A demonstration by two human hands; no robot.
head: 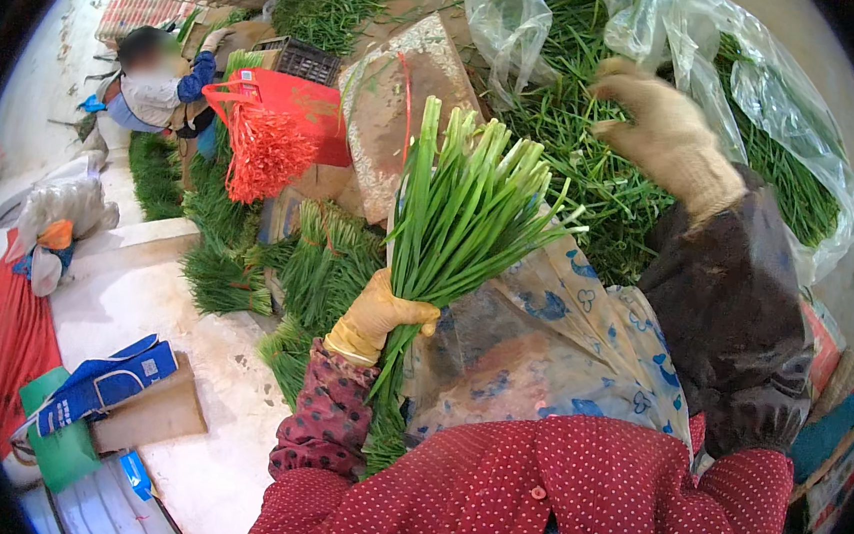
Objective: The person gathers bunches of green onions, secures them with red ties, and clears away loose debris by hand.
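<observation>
My left hand (384, 315), in a yellow rubber glove, grips a bundle of green leafy stalks (460, 224) that look like garlic chives, their pale cut ends pointing up and away from me. My right hand (652, 134), in a beige knit glove and blurred, is raised over a heap of loose greens (585, 174) at the upper right. Its fingers are apart and hold nothing that I can make out. Clear plastic sheeting (714, 56) lies around the heap. Over my lap is a plastic apron (579, 339) with blue prints.
Left of the held bundle lie several tied green bundles (315, 258), a red bag (318, 115) with red plastic strips (267, 153), and a worn board (403, 92). Another person (159, 84) sits at the upper left beside a black crate (300, 60). Cardboard (153, 407) lies at the lower left.
</observation>
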